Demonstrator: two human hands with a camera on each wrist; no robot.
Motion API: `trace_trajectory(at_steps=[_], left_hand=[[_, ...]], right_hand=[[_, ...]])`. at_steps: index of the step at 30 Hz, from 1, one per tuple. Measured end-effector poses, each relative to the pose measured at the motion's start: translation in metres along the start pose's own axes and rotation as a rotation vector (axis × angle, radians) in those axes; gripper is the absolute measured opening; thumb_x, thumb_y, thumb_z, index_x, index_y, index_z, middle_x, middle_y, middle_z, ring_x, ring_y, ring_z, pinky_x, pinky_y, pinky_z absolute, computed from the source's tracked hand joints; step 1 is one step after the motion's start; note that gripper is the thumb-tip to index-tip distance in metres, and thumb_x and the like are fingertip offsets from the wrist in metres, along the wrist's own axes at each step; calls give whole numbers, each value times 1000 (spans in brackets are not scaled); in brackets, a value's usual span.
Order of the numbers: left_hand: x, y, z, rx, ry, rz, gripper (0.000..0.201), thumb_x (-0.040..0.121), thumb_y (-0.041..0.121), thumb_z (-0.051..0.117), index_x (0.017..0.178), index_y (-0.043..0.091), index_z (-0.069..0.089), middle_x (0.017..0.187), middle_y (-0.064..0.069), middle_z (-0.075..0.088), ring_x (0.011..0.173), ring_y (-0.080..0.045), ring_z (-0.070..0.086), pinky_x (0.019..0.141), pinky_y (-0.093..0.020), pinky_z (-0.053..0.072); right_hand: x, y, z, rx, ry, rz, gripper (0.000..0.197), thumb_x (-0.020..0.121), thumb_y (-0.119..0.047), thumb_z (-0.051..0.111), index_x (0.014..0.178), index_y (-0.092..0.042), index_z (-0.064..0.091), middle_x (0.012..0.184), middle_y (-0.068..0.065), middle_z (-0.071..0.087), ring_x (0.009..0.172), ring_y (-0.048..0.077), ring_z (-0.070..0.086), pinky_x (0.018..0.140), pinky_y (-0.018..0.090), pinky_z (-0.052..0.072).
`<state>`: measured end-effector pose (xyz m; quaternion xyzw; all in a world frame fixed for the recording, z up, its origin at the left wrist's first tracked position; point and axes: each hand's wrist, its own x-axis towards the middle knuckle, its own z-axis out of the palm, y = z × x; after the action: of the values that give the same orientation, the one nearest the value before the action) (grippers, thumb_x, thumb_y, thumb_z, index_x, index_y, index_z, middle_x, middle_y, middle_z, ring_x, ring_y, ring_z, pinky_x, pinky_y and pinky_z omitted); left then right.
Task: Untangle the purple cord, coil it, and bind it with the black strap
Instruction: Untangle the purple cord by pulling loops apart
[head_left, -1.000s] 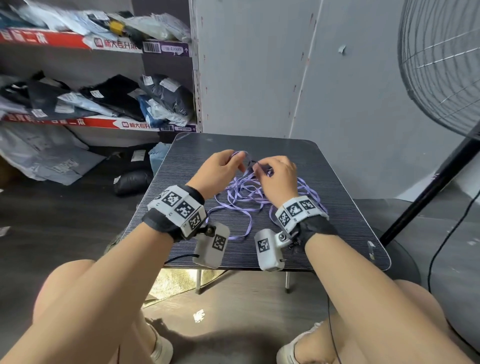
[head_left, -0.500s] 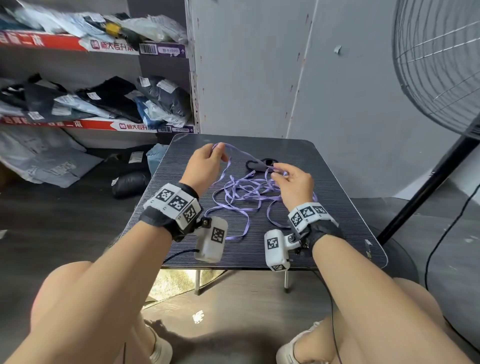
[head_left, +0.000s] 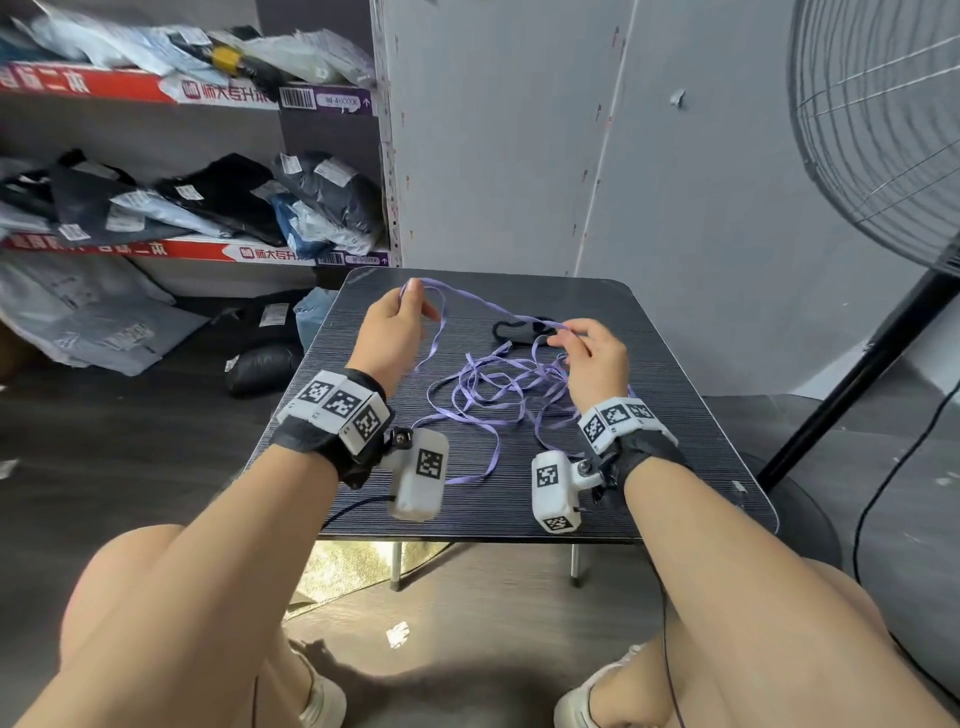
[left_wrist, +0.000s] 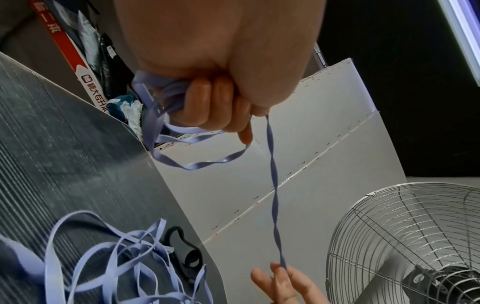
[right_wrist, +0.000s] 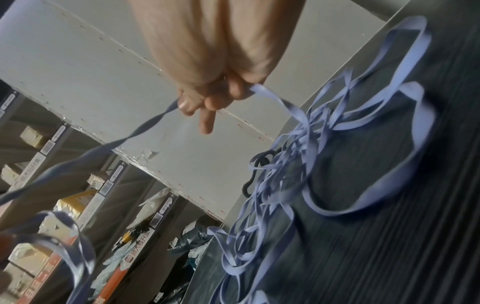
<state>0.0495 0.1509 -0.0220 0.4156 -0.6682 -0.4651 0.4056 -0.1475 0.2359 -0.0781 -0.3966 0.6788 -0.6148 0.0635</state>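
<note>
Flat lilac purple cord (head_left: 483, 384), tangled on table (head_left: 675, 415), twisted btwn hands.

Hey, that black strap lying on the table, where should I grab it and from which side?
Pinch the black strap at its left end, coming down from above. It lies flat on the table beyond the purple cord, and that end sits bare, while the stretch of cord between the left hand and right hand crosses over its right end.
</note>
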Motion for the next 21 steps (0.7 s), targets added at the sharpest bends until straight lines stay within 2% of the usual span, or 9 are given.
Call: trace_trajectory(at_steps=[3, 5, 8, 11, 14, 16, 18, 20, 21], left_hand=[[1, 4, -1, -50, -32, -25, 46, 100, 41, 30, 68, 16, 51, 57, 0, 39, 37, -8, 35, 40, -20, 30], [-2, 11, 0, -2, -42, -7, 47, 102, 37, 30, 64, 15, 45, 57, -1, 38, 29, -1, 34, 33, -13, 28], [-7, 15, 1, -111, -121, -37, 47, 101, 35, 35, 59, 15, 38, 56, -3, 30, 30, -6, 25, 33, -14, 20], [-11, 18, 1, -225, -295, -36, 49, 100, 40, 34, 57, 15, 36, 51, 1, 24, 40, -12, 17, 41, -16, 15], [-14, 26, 0, -393, -415, -47, 49, 100, 46, 28, 59, 19, 30, 47, 8, 21, 41, -9, 14, 43, -22, 8], [-13, 29, 0, -464, -433, -41, 48, 99, 48, 25, 61, 20, 30, 48, 9, 23, 40, -7, 15, 42, -24, 8], [-12, 31, 1, -517, -412, -27, 43, 101, 44, 25, 66, 20, 33, 51, 8, 28, 41, -7, 17, 43, -23, 10], [-11, 30, 0, -577, -373, -36, 36, 102, 34, 28, 71, 20, 37, 54, 7, 35, 42, -8, 22, 43, -21, 15], [-10, 30, -1, -612, -358, -46, 32, 102, 27, 29, 73, 19, 37, 56, 7, 38, 42, -8, 25, 43, -20, 18]], right_hand=[[4, -1, 3, -30, 14, -60, 15, 90, -11, 57, 94, -8, 71, 87, 10, 72, 75, 22, 63, 74, 30, 49], [7, -1, 7, -138, 67, -130, 16, 90, -15, 59, 95, -9, 73, 86, 12, 71, 78, 27, 59, 76, 29, 42], [12, -6, 10, -381, 130, -106, 21, 93, -26, 55, 101, -18, 73, 92, 12, 69, 87, 32, 52, 70, 27, 27], [9, -14, 16, -642, -34, -129, 26, 97, -31, 46, 99, -24, 71, 95, 7, 70, 86, 29, 47, 73, 32, 31], [-2, -22, 25, -803, -262, -223, 36, 98, -36, 39, 76, -24, 64, 81, 4, 69, 90, 27, 49, 80, 35, 34], [-9, -26, 32, -898, -401, -252, 41, 99, -35, 36, 63, -20, 49, 75, 7, 65, 99, 30, 53, 79, 36, 35], [-14, -32, 37, -989, -520, -309, 38, 99, -33, 35, 69, -20, 54, 81, 10, 66, 101, 31, 52, 75, 35, 35], [-17, -35, 42, -1044, -580, -418, 36, 100, -32, 34, 91, -15, 65, 89, 11, 68, 100, 31, 53, 74, 35, 35], [-18, -36, 43, -1063, -590, -477, 36, 100, -31, 34, 95, -14, 66, 87, 10, 68, 98, 31, 53, 72, 34, 33]])
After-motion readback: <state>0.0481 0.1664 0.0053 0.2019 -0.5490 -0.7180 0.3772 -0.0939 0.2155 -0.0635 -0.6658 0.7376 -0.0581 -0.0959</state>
